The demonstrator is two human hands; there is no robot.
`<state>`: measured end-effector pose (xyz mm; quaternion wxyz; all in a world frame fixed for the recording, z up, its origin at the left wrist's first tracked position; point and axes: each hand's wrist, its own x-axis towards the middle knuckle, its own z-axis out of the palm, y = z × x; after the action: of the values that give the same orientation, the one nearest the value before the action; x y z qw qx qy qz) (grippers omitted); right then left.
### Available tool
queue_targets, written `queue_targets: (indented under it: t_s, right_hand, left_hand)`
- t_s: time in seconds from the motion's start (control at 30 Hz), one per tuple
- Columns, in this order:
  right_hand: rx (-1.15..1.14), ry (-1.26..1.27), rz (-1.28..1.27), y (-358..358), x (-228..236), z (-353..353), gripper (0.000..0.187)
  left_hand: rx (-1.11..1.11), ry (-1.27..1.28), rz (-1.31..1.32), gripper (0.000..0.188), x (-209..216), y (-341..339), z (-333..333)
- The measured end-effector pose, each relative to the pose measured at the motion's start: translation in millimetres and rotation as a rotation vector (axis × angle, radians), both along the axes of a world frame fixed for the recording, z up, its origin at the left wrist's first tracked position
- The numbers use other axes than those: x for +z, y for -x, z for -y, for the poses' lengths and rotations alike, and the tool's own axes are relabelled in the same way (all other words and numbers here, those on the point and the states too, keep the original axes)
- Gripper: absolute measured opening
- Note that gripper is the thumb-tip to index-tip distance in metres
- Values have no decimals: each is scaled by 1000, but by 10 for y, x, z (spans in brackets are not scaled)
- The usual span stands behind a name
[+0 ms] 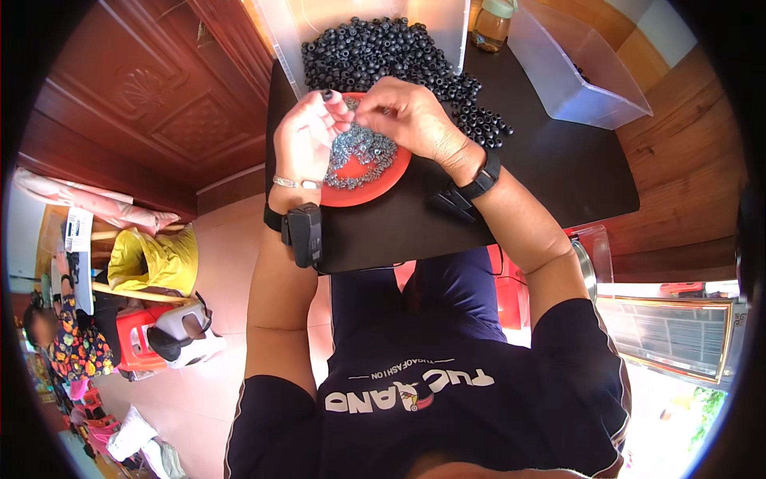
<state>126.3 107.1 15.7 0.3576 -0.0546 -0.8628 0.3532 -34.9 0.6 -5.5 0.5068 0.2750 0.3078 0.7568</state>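
Observation:
My left hand (306, 134) is raised over the left side of an orange-red plate (375, 190), palm turned up. Between its thumb and fingers sits a small black ring-shaped piece (326, 94). Close beside it, my right hand (411, 116) reaches in from the right with its fingertips pinched together near the left fingers. What that pinch holds, if anything, is too small to make out. Small silvery metal parts (363, 148) lie scattered on the plate under both hands. Just beyond, a heap of black ring-shaped pieces (375, 56) spills onto the dark table.
A translucent bin (279, 44) lies behind the heap, its opening toward me. Another translucent bin (590, 104) is at the table's right, near a lidded jar (491, 28). The dark tabletop (558, 180) ends before my lap. Another person (80, 343) is at the far left.

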Motion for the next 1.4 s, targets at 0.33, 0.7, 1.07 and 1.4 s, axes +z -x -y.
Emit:
queue_targets:
  t_s: [0.33,0.7,1.07,1.4]
  right_hand:
    - [21,-510,500,-63,27,300,11]
    - [-46,-485,676,4,20,341,18]
    - [91,748,183,-37,30,-93,16]
    - [203,814,-44,16,-2,-6,11]
  left_hand:
    - [190,176,22,26,66,-22,57]
    - [162,181,-3,27,49,-60,49]
    - [23,211,2,27,0,-173,22]
    - [-88,207,-15,22,-16,-390,11]
